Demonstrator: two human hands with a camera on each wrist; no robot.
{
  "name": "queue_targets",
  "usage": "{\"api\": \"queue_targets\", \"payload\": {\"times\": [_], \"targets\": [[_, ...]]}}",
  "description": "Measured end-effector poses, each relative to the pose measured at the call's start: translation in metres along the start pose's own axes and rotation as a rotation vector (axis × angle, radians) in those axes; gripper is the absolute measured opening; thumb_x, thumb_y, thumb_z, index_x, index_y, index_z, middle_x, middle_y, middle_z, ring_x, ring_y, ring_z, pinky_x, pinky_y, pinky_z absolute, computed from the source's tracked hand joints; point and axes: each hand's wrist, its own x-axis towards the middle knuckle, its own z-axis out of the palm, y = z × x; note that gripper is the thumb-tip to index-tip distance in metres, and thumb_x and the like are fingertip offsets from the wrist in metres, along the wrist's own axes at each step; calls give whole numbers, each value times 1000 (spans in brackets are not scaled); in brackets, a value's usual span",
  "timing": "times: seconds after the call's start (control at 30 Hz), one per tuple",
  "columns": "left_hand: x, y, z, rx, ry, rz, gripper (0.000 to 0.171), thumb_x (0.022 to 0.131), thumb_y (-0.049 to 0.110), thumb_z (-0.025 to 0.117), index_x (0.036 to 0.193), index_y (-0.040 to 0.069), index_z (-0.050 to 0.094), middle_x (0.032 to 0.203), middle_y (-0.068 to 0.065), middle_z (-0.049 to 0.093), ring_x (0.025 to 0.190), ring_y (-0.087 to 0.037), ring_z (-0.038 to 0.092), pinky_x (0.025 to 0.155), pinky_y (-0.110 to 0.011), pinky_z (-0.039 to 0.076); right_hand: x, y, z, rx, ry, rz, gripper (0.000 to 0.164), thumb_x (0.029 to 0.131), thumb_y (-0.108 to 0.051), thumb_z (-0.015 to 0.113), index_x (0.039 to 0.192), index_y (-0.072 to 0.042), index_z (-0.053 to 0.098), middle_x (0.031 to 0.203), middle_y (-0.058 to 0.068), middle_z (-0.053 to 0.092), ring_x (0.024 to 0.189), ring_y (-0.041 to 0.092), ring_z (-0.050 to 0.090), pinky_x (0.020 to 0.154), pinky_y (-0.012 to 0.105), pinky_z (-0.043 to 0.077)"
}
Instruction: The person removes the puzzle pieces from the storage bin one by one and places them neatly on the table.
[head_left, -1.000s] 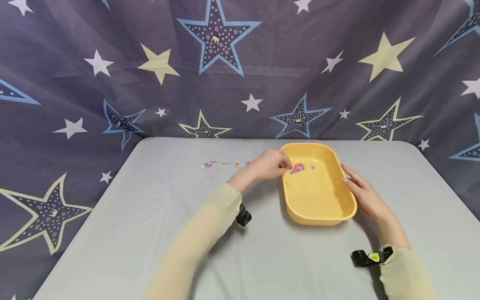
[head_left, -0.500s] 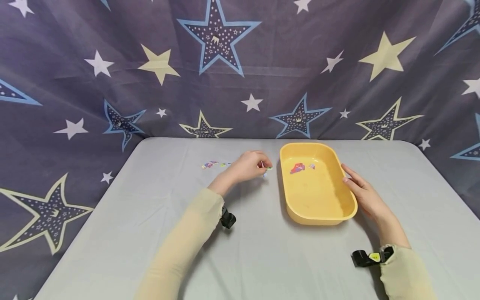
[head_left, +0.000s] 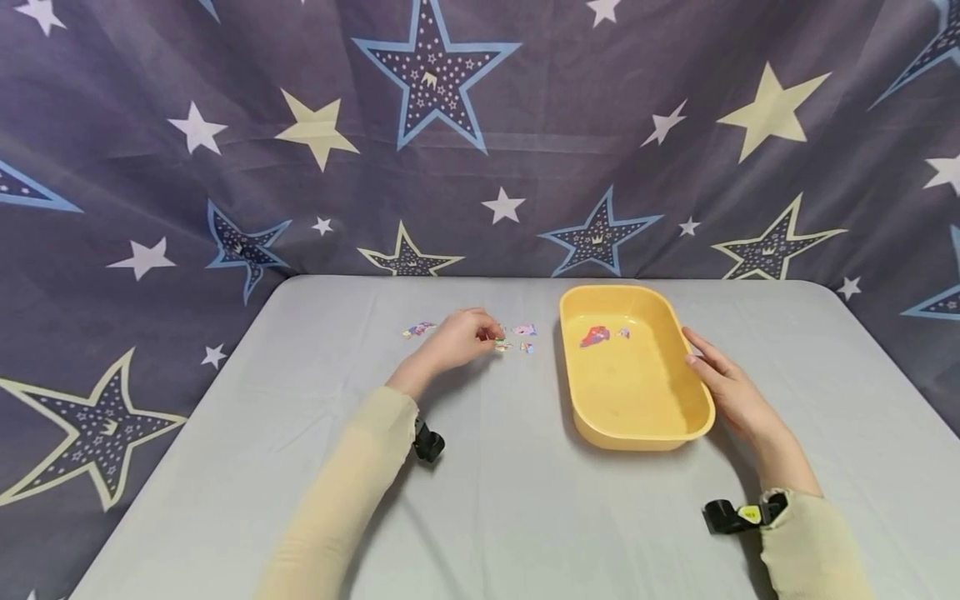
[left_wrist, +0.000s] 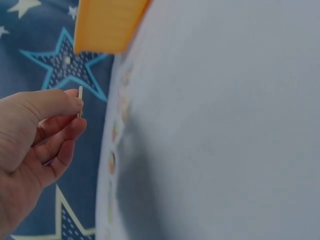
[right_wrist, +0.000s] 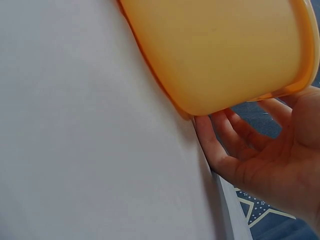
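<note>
My left hand (head_left: pixel 459 340) is over the row of printed pieces, left of the yellow basin (head_left: pixel 633 396). Thumb and fingers pinch a small thin flat piece (left_wrist: pixel 80 93), seen edge-on in the left wrist view. Just right of that hand lie a purple-pink piece (head_left: pixel 524 330) and a smaller piece (head_left: pixel 527 347); farther left is another multicoloured piece (head_left: pixel 419 329). Inside the basin are a red-and-purple piece (head_left: pixel 595 336) and a tiny one (head_left: pixel 623 332). My right hand (head_left: pixel 731 392) holds the basin's right side, thumb at the rim and fingers along the outer wall.
A pale grey cloth covers the table (head_left: pixel 480 500). Behind it hangs a dark star-patterned curtain (head_left: pixel 480 167). Black wrist cameras sit at my left cuff (head_left: pixel 429 442) and right cuff (head_left: pixel 723 517).
My left hand has moved left from the basin's left rim to above the row, still pinching the piece. Pieces it covered now show to its right. The right hand and basin stay put.
</note>
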Motion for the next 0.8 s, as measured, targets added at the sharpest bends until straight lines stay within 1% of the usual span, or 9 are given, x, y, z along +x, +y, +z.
{"api": "queue_targets", "payload": {"times": [0.27,0.53,0.63,0.8], "targets": [[-10,-20,4,-37,2,-61,14,78,6,62,89,9,70,85,-1,64,77,-11,57,73,-24,46,-1,0,0,9,-4,-7,58,97,-22,39,146,-9,10,115,-5,44,96,1,57,76,19,49],[-15,-33,1,-43,-1,-138,11,78,5,62,87,8,68,87,-3,64,76,-12,56,69,-25,45,0,1,0,-28,14,7,58,97,-24,39,146,-11,11,119,0,41,96,-1,55,76,17,48],[-15,-35,1,-32,-12,-145,12,78,5,61,87,8,69,87,-3,64,76,-12,56,69,-25,45,1,1,0,-29,17,8,58,97,-24,39,146,-11,10,118,0,41,96,-1,56,76,17,48],[-11,-34,3,-33,-22,-128,14,77,3,61,87,8,70,89,-4,66,77,-13,59,71,-26,46,1,-1,-1,-51,19,14,59,97,-26,39,146,-11,10,119,3,41,96,-1,55,76,18,48]]}}
